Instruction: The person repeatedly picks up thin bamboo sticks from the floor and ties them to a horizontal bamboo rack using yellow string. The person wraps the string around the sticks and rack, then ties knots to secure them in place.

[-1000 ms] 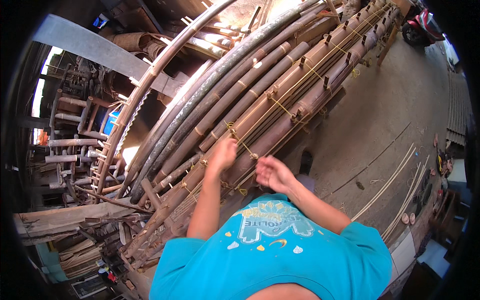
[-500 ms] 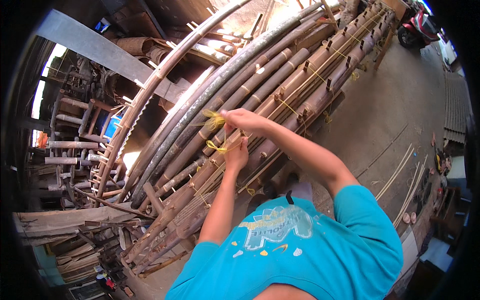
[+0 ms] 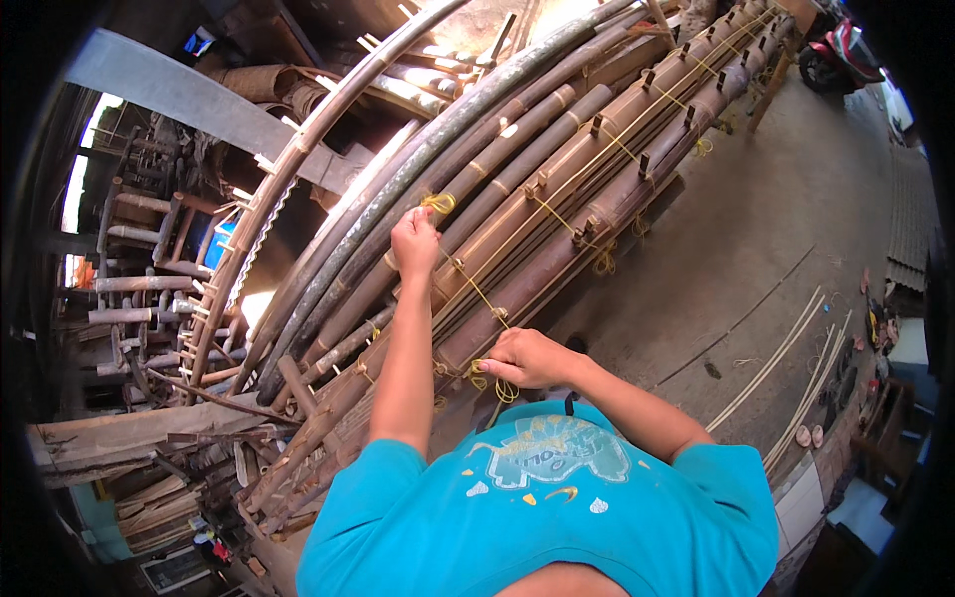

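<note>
A thin yellow cord (image 3: 479,293) runs taut between my hands, across long brown bamboo poles (image 3: 625,199) that lie side by side. My left hand (image 3: 414,242) is closed on one end of it, with a looped yellow bunch (image 3: 439,203) sticking out above the fingers. Nearer my body, my right hand (image 3: 532,358) grips the other end, and loose loops (image 3: 505,388) hang below the fist. Short dark pegs (image 3: 645,162) stand up along the poles. Farther up, other yellow ties (image 3: 604,261) cross the poles and dangle at the side.
To the left, a curved bamboo pole (image 3: 282,182) bristles with pale pegs beside a thick grey curved pole (image 3: 398,186). Thin pale strips (image 3: 771,380) and a pair of sandals (image 3: 811,435) lie on the right floor. A red motorcycle (image 3: 846,48) stands at the far right.
My hands, close together before, have moved apart. The left went up and left with the yellow bunch; the right came down toward my body, drawing the cord taut across the poles.
</note>
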{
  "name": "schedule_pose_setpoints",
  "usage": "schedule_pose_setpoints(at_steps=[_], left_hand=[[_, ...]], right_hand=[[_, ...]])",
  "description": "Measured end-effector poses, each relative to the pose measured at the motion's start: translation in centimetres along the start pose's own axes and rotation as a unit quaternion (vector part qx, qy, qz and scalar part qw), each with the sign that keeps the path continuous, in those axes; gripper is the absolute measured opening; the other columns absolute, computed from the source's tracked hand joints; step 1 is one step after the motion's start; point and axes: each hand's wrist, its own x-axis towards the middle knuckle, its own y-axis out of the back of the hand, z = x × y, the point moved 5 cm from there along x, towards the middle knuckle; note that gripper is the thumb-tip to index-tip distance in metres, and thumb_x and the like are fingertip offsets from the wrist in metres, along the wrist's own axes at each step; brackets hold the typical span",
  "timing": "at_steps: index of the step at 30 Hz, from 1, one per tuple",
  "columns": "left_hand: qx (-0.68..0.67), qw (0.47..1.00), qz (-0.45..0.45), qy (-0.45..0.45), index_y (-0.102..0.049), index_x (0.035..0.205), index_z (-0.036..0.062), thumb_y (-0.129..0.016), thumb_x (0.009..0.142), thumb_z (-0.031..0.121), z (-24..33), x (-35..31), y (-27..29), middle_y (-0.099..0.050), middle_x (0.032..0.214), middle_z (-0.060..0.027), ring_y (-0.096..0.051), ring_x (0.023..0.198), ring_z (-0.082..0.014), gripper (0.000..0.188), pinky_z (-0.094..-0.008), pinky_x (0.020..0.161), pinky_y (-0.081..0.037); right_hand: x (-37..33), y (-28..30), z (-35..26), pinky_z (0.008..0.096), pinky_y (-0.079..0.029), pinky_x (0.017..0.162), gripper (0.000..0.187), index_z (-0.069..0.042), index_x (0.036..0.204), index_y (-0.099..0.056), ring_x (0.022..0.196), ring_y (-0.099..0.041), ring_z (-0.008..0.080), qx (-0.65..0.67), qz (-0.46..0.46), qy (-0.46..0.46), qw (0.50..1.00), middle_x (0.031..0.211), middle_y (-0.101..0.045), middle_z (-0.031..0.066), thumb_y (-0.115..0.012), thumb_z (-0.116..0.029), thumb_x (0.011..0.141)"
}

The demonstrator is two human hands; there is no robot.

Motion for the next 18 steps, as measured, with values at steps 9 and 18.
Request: schedule_pose_setpoints(at_steps=[9,18], left_hand=[[0.138,0.985,-0.041,0.09,-0.074,0.091,0.0057,-0.052,0.092,0.024,-8.6,0.6,-4.2,-0.07,0.094,-0.022,-0.067,0.092,-0.0399,0.028,-0.048,0.081,-0.05],[0.127,0.988,0.01,0.092,-0.072,0.09,0.0009,-0.05,0.095,0.024,-9.6,0.8,-3.0,-0.071,0.09,-0.0212,-0.068,0.089,-0.0371,0.032,-0.0462,0.081,-0.05]], right_hand=[[-0.7,-2.4,6.2,0.0342,-0.047,0.066,0.039,-0.006,0.066,-0.049,0.055,-0.049,0.0174,0.309,0.275,-0.097,0.905,0.06,-0.046,0.0027,-0.053,-0.026,0.099],[-32.1,-10.4,25.6,0.0377,-0.045,0.065,0.034,-0.015,0.075,-0.044,0.049,-0.035,0.0154,0.585,0.712,-0.195,0.336,0.058,-0.035,-0.0011,-0.048,-0.041,0.098]])
